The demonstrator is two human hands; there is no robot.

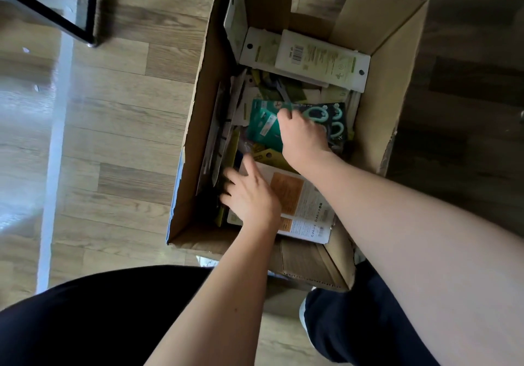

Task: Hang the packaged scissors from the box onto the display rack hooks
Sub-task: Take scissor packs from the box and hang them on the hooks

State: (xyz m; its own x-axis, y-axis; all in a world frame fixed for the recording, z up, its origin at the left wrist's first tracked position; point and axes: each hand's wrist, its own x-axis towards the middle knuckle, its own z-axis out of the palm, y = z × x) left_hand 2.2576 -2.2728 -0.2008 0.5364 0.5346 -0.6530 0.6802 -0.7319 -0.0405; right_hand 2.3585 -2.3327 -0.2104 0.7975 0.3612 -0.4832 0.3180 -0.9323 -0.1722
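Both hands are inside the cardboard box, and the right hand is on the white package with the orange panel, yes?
Not quite. In the head view the right hand is on the teal scissors package; the left hand rests on the white package with the orange panel. Both hands are indeed inside the cardboard box.

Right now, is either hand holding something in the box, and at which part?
The right hand grips the teal scissors package at its upper edge. The left hand lies open on the packages at the box's left side, holding nothing.
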